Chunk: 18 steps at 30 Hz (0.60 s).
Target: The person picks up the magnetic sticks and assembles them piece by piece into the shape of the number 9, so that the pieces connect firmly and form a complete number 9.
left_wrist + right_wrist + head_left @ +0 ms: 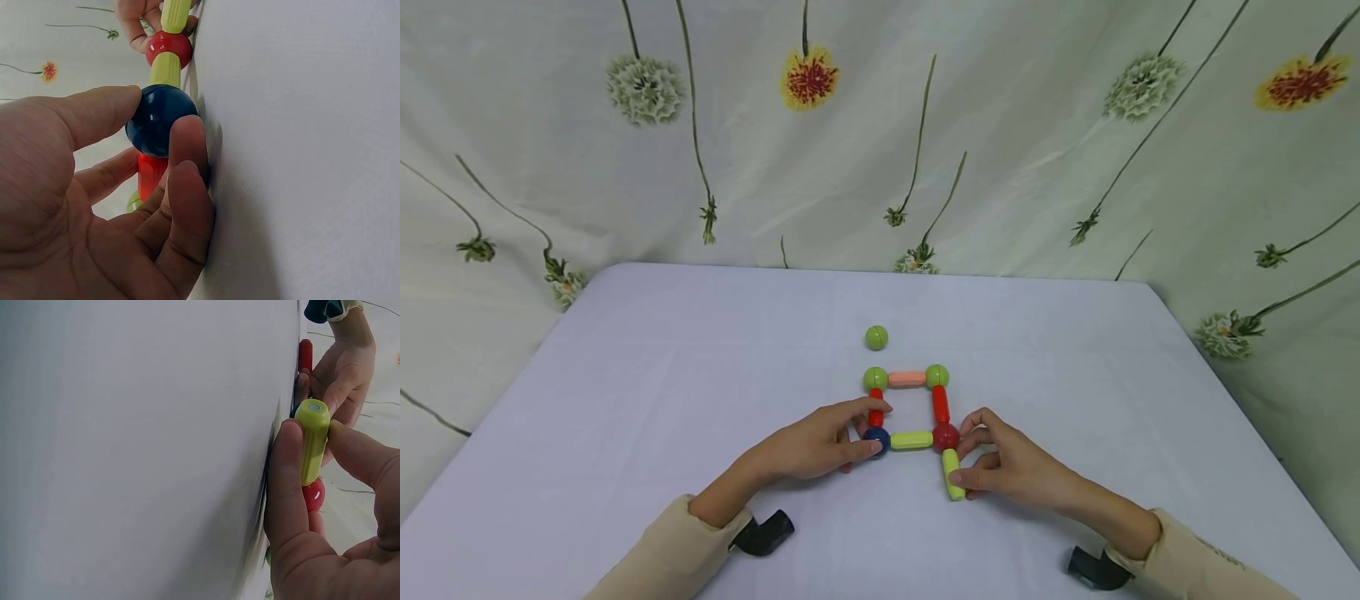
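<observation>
A square of rods and balls lies on the table. Its corners are a blue ball (877, 440), a red ball (946, 437) and two green balls (876, 379). Red rods (941, 404) form the left and right sides, a salmon rod (907, 379) the far side, a yellow-green rod (912, 440) the near side. My left hand (823, 437) grips the blue ball between thumb and fingers. Between thumb and finger, my right hand (1011, 467) pinches a second yellow-green rod (314, 440), whose far end meets the red ball. A metal disc shows in its free end.
A loose green ball (876, 337) lies beyond the square. The white-covered table (700, 350) stands before a flower-printed cloth (850, 167). Black wrist devices (763, 533) are worn at both sleeves.
</observation>
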Available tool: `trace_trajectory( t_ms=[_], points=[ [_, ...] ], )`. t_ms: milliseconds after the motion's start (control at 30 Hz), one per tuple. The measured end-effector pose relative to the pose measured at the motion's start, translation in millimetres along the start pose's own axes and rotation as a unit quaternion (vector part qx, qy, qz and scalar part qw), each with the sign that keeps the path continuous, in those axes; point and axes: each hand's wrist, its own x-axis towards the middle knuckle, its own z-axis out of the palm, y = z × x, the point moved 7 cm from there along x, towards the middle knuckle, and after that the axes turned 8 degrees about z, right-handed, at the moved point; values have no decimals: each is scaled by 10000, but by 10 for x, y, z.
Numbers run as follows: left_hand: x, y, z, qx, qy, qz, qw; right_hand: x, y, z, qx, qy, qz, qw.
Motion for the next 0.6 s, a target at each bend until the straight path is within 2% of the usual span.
trace_trajectory(
  t_ms=[600],
  points=[
    [-6,-5,-6,-36,-16,3,10000,-1,-6,-7,68,-55,-66,9999]
  ],
)
